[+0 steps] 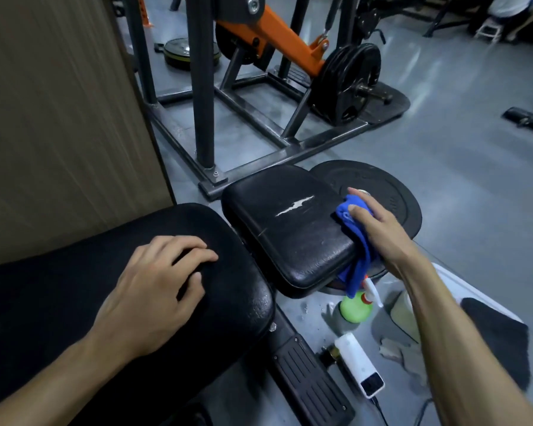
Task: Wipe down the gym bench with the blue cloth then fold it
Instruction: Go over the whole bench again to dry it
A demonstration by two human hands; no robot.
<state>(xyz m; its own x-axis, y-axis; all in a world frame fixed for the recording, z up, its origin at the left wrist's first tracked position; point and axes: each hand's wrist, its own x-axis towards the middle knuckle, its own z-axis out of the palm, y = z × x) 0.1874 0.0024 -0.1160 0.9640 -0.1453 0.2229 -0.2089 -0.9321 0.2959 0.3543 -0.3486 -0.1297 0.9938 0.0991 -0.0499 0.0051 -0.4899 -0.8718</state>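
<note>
The blue cloth (356, 238) looks soft, light and limp, best gripped by its bunched middle. It sits on the right edge of the small bench pad (286, 229), one end dangling over the side. The right hand (374, 224) holds it, fingers curled over the bunch. The left hand (154, 290) rests spread on the larger pad (74, 302) nearer the person.

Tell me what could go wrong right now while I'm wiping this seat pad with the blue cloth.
1. The blue cloth hangs over the seat pad edge just above the green spray bottle; a downward swipe might knock it over.
2. The torn patch in the pad could snag the cloth and widen.
3. Your right hand works at the pad's far edge, so it may slip off toward the weight plate.
</note>
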